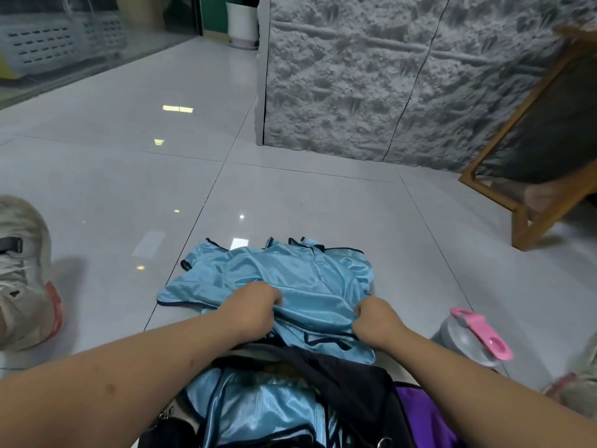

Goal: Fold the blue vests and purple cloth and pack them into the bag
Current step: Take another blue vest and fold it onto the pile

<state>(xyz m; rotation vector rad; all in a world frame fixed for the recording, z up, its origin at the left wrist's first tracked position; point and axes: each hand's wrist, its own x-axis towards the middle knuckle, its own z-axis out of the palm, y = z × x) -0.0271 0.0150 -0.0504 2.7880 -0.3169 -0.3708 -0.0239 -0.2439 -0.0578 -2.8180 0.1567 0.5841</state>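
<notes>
A light blue vest (pixel 290 273) with dark trim lies spread on the tiled floor in front of me. My left hand (pixel 252 310) grips its near edge with curled fingers. My right hand (pixel 376 321) grips the same edge a little to the right. A black bag (pixel 349 379) lies open just below my hands. Another blue vest (pixel 258 412) sits inside it. The purple cloth (pixel 429 418) shows at the bag's right side, partly hidden by my right forearm.
A grey bottle with a pink lid (pixel 475 337) lies on the floor to the right. A sneaker (pixel 22 273) is at the far left and another (pixel 578 389) at the far right. A wooden frame (pixel 529 202) leans against the grey textured wall.
</notes>
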